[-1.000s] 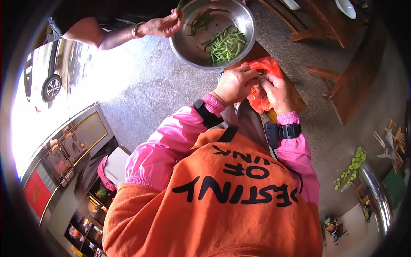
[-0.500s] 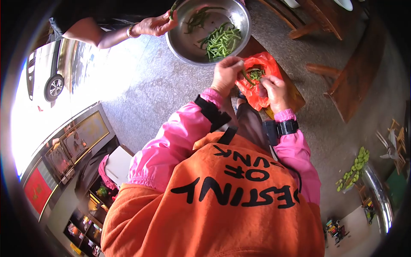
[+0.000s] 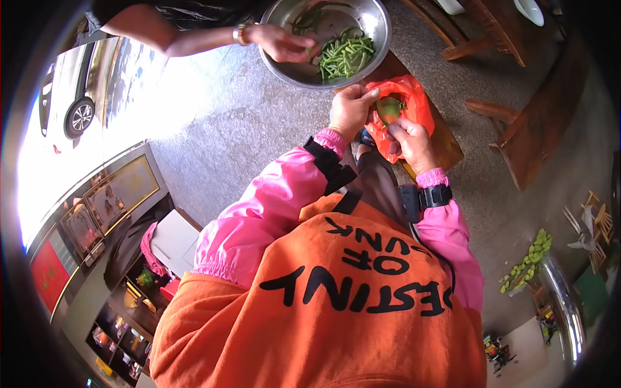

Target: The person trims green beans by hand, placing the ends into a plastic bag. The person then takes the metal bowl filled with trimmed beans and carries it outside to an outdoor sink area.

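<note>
Two hands stand apart over a crumpled red-orange plastic bag (image 3: 424,107), with a slender green bean (image 3: 386,115), blurred, between them above its mouth. The right hand (image 3: 414,143) pinches the bean's lower end; I cannot tell whether the left hand (image 3: 351,111), close to the upper end, grips it. A quick snap could fling a piece past the bag, and the soft plastic rim could fold inward if a wrist brushed it. The wide, round silver metal bowl (image 3: 376,27) of cut green beans (image 3: 346,57) extends beyond the surface's edge, so a knock or pressure from the co-worker's hand (image 3: 284,44) over it might tip it.

Brown and wooden, the narrow surface (image 3: 447,139) runs under the bag. Around it lie a grey speckled floor (image 3: 220,123), dark wooden benches (image 3: 540,126) and cluttered shelves (image 3: 119,323); a white car (image 3: 65,97) shows in the glare at left.
</note>
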{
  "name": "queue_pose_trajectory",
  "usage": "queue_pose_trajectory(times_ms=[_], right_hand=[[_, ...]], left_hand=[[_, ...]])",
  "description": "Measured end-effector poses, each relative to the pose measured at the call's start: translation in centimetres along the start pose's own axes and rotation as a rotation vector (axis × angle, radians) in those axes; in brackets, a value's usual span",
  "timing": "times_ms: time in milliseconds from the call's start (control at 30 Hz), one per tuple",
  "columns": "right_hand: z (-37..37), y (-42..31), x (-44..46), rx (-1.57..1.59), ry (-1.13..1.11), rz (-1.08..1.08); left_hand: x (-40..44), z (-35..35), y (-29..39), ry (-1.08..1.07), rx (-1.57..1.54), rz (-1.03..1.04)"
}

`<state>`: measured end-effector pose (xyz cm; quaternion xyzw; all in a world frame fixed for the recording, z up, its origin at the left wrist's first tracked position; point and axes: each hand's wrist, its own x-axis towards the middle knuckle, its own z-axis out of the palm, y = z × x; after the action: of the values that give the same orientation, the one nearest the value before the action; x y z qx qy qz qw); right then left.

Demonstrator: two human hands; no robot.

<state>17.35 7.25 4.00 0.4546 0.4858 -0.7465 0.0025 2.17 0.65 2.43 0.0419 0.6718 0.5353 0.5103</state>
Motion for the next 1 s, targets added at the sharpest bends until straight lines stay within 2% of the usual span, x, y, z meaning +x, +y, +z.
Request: queue_pose_trajectory(times_ms=[67,100,167,200,233,300,367,433,533,600,633,667,700,800,833,933,1000], right_hand=[[-0.6,0.8,0.1,-0.082,0.053,-0.019],[-0.9,1.2,0.2,-0.161,0.108,-0.039],[-1.6,1.7,0.4,-0.283,0.166,-0.082],[-1.5,1.6,0.3,-0.403,0.220,-0.117],[-1.6,1.6,0.1,-0.400,0.221,-0.114],[-1.7,1.3,-0.5,-0.655,0.264,-0.243],[-1.1,0.8,-1.1,-0.646,0.247,-0.240],[-1.0,1.2,-1.1,-0.639,0.228,-0.237],[-1.1,3.0,-0.7,-0.565,0.232,-0.264],[-1.1,3.3,-0.8,-0.110,0.179,-0.037],[-1.1,3.2,-1.0,-0.110,0.180,-0.037],[-1.0,3.2,-1.2,0.067,0.181,-0.004],[-0.8,3.1,-1.3,0.243,0.181,0.029],[-0.7,2.6,-1.2,0.327,0.139,0.024],[-0.7,2.3,-1.0,0.325,0.143,0.021],[-0.2,1.4,-0.7,0.366,0.114,-0.011],[-0.1,1.0,-0.6,0.336,0.113,-0.013]], left_hand=[[2.0,-0.5,-3.2,0.136,0.294,0.181],[1.6,-0.6,-2.7,0.134,0.292,0.185],[-0.4,-1.1,-1.0,0.234,0.728,0.654],[-1.2,-1.1,-0.3,0.120,0.921,0.773],[-1.3,-1.0,-0.1,-0.052,0.994,1.040],[-3.5,0.4,0.6,-0.164,1.245,1.151],[-3.5,0.7,-0.3,-0.218,1.243,1.175],[-3.0,0.7,-1.0,-0.318,1.284,1.112],[-3.0,1.0,-1.9,-0.323,1.246,1.073],[-3.3,1.2,-2.1,-0.327,1.197,1.030],[-3.5,1.4,-2.2,-0.312,1.090,0.925],[-3.6,1.5,-2.3,-0.296,0.982,0.820],[-3.5,1.5,-2.8,-0.297,0.981,0.819],[-3.2,1.6,-3.9,-0.241,0.528,0.381],[-3.0,1.9,-4.0,-0.244,0.525,0.384],[-3.2,2.4,-2.6,-0.100,0.015,-0.109],[-2.3,1.8,-1.8,-0.071,-0.207,-0.172]])
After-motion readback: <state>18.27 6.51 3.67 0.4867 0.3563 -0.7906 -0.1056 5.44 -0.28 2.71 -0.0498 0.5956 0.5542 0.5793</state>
